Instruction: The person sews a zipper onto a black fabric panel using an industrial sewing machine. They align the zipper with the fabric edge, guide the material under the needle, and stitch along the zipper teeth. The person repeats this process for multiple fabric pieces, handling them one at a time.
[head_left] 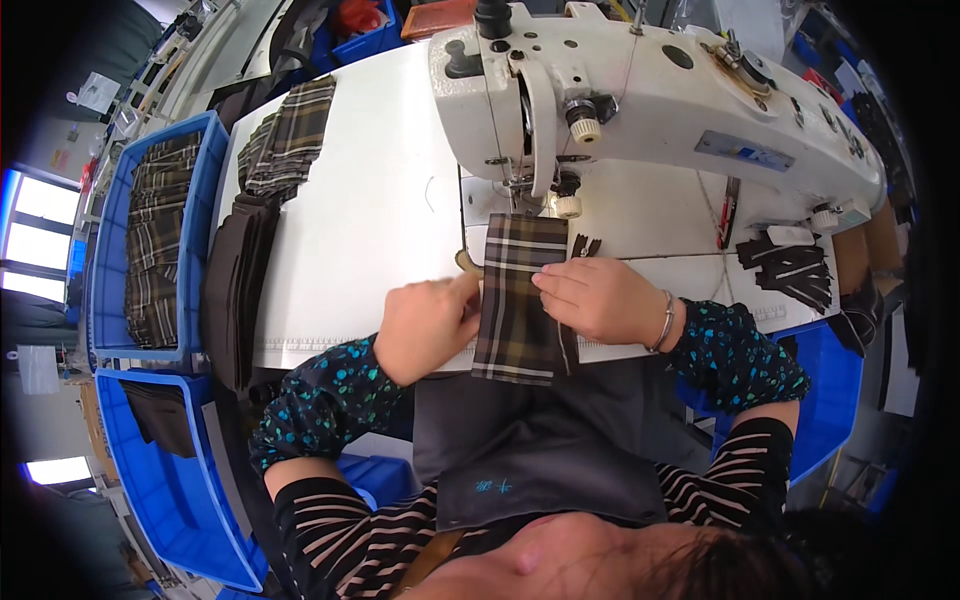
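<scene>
A brown, black and white plaid fabric piece lies lengthwise under the sewing machine's needle area, its near end hanging over the table edge. At its left border my left hand is closed, fingers curled and fingertips at the cloth edge. My right hand grips the right border, fingertips resting on top of the cloth; its thumb is hidden. A dark zipper shows beside the cloth, above my right hand. Just above my left fingers a small tan curved piece sticks out, its kind unclear.
The white sewing machine spans the back right. At left are stacked plaid pieces, dark fabric pieces and a blue bin of plaid cloth. Dark zippers and a red-and-black tool lie at right. Another blue bin stands lower left.
</scene>
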